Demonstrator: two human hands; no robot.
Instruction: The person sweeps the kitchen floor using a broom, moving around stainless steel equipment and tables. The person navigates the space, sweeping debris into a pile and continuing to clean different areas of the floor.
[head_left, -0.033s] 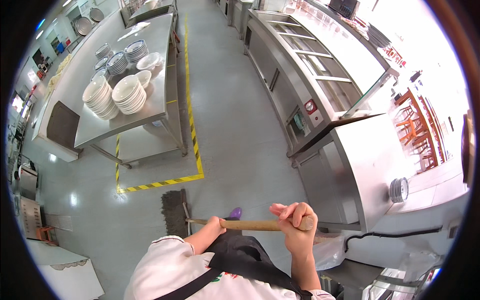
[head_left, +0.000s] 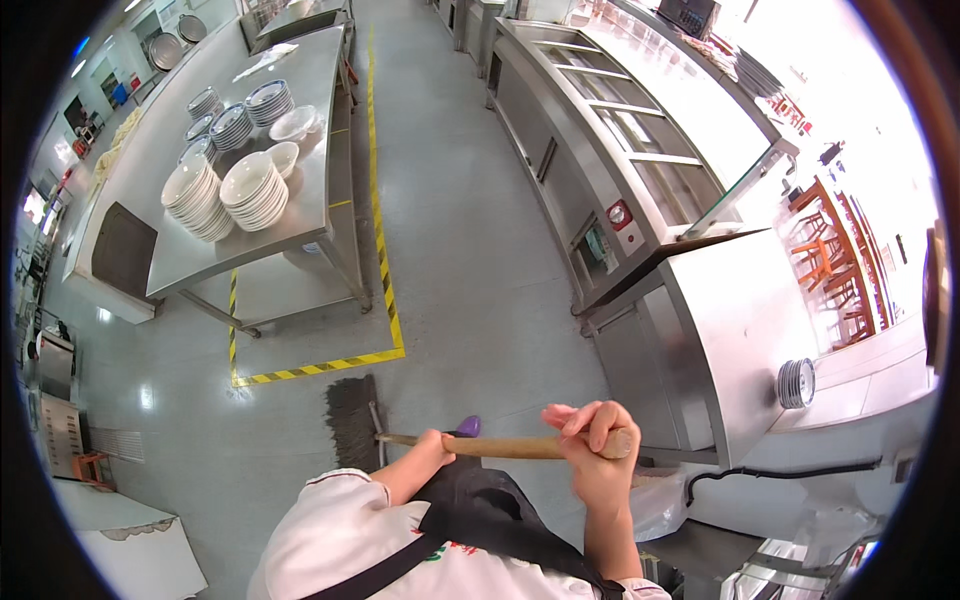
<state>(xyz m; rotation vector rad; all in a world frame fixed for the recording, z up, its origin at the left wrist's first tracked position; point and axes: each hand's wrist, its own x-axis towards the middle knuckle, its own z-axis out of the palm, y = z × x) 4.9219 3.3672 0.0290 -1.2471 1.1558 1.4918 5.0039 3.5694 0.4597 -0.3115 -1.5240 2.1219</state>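
Note:
A mop with a dark grey fringed head (head_left: 348,422) rests on the grey floor, to the left of my feet. Its wooden handle (head_left: 510,448) runs rightward across my front. My left hand (head_left: 434,449) is closed round the handle at its lower part. Near the top end of the handle, my right hand (head_left: 602,448) grips it, with some fingers lifted off the wood. Just beyond the handle shows the tip of a purple shoe (head_left: 469,426). A dark apron (head_left: 480,500) hides part of my legs.
Ahead on the left, a steel table (head_left: 300,210) bears stacked white bowls (head_left: 255,190) and blue-rimmed plates (head_left: 232,127), with yellow-black floor tape (head_left: 320,367) round it. A steel serving counter (head_left: 560,190) lines the right. Beside it, a lower cabinet (head_left: 730,330) has stacked plates (head_left: 796,384) at its edge.
The mop head has shifted very slightly to the right and toward the tape. The view has moved a little; both hands keep their hold on the handle.

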